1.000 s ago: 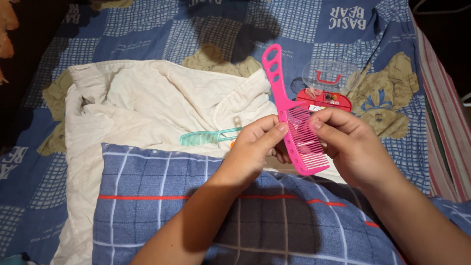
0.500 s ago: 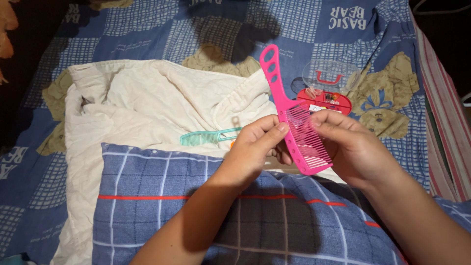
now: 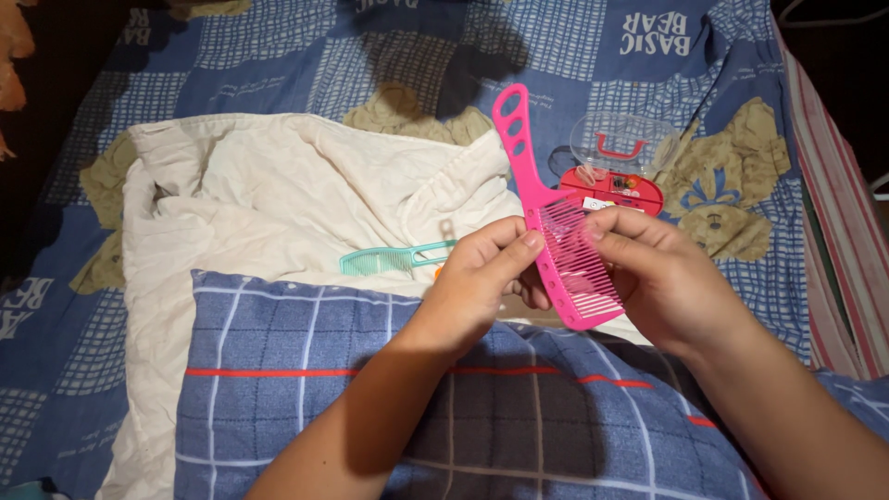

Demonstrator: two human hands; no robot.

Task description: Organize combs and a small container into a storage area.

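While we held the pink comb [image 3: 556,231] up over the bed, much stayed hard to read. Our left hand [image 3: 482,273] pinched the comb's spine, thumb on top; its other fingers were hidden behind the comb. Our right hand [image 3: 662,278] was closed on the teeth side, fingertips [image 3: 597,230] on the teeth, palm turned away from view. The comb's handle pointed up and away from us, above the white cloth [image 3: 278,204]. A teal comb [image 3: 394,257] lay on that cloth, its right end cut off by our left hand. The red box [image 3: 616,190] with a clear lid sat beyond our right hand, contents too small to tell. Versus half a second before, the comb had barely shifted; our right fingertips had moved slightly on the teeth.
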